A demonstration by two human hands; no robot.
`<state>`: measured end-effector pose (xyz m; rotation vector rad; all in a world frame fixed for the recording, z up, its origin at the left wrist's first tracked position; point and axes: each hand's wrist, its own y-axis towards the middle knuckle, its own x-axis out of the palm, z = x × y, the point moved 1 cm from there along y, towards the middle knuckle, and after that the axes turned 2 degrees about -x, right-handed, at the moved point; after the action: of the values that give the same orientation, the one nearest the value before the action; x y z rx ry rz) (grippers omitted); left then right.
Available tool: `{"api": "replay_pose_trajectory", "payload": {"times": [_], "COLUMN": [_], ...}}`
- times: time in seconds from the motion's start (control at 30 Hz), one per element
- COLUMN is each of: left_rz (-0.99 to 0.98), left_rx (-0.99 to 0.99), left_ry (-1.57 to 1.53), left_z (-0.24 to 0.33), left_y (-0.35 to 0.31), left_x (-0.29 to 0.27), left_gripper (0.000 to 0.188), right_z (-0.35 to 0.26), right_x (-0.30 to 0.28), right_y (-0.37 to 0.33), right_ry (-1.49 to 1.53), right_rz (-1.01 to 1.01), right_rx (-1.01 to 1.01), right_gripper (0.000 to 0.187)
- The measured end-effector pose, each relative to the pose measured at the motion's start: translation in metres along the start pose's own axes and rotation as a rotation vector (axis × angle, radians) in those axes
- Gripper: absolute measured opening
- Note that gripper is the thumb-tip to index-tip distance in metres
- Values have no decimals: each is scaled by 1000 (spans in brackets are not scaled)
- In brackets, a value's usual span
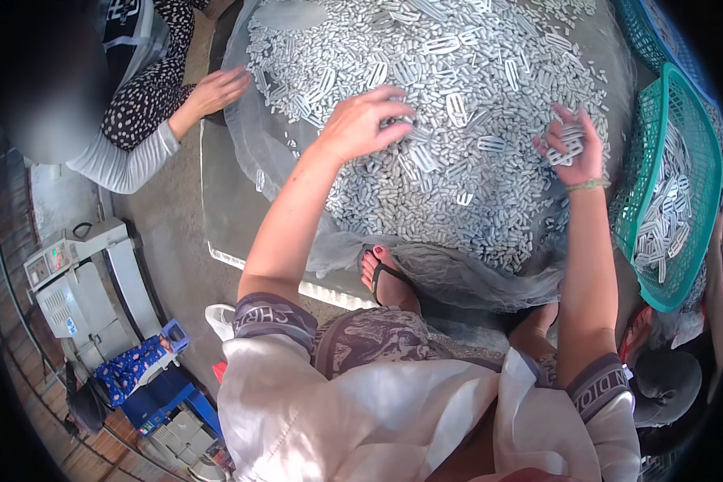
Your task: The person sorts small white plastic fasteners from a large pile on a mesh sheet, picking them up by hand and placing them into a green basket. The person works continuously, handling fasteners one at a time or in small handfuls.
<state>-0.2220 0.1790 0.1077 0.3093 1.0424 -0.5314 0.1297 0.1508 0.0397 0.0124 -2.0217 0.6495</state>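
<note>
A broad pile of small silver metal pellets [474, 217] is spread in front of me, with flat slotted metal buckles [456, 110] scattered through it. My left hand [365, 124] is low over the middle of the pile, its fingers bent and parted from the thumb. Nothing held shows in it, though the fingertips are partly lost among the pieces. Over the pile's right side, my right hand [578, 161] is turned palm up. Several slotted metal buckles [566, 145] rest in it, with the fingers curled around them.
A green plastic basket [668, 297] holding many metal buckles stands at the right, with a blue basket [639, 32] behind it. Sheer netting [474, 277] lies under the pile. At the left edge is another person's hand [217, 90]. Grey machines [84, 297] stand at far left.
</note>
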Motion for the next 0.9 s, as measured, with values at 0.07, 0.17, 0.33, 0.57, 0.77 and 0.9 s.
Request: {"api": "replay_pose_trajectory", "payload": {"times": [0.07,0.17,0.33,0.57,0.77,0.9], "left_rz": [96,162,148,-190,-198,-192], "left_rx": [-120,-121,151,-102,-251,-276], "left_ry": [8,62,207,-9,-601,-758], "left_z": [-4,-7,16,23,-4,-18], "left_y": [-4,10,47,56,35,26], "left_x": [-3,10,64,41,28,27], "left_gripper": [16,15,26,20,22,26], "right_z": [24,56,88,78,62,64], "right_x": [22,25,38,4,24,35], "right_y": [9,17,5,9,9,16], "right_ry": [-699,-1679,-2086,-1944,-600,-637], "right_rz": [150,177,313,280,262,158], "right_rx": [32,-198,-168,-329,104,24], "right_gripper": [40,36,36,26,24,37]}}
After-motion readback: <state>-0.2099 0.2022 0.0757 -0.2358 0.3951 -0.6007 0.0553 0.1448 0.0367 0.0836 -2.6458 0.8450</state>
